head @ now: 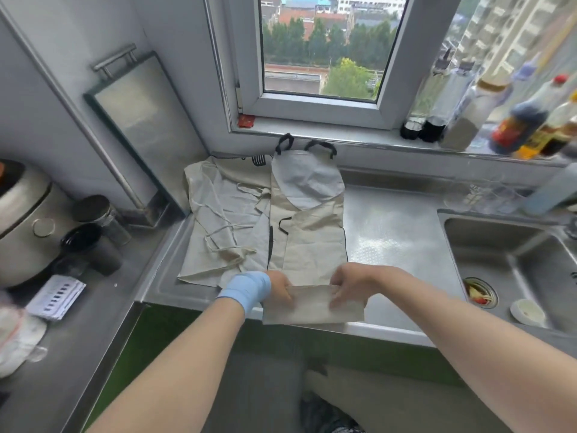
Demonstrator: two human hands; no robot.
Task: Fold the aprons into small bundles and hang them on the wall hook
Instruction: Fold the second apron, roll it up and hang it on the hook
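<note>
A beige apron with black trim lies folded lengthwise into a narrow strip on the steel counter, its black neck straps by the window sill. Its near end is turned up over the counter's front edge. My left hand, with a blue wrap on the wrist, pinches the left side of that folded end. My right hand grips the right side. A second beige apron with loose cream ties lies crumpled flat just to the left, partly under the first. No wall hook is in view.
A steel sink with a small dish sits at the right. Sauce bottles line the window sill. A rice cooker, jars and a dark cup stand at the left, with a metal tray leaning on the wall.
</note>
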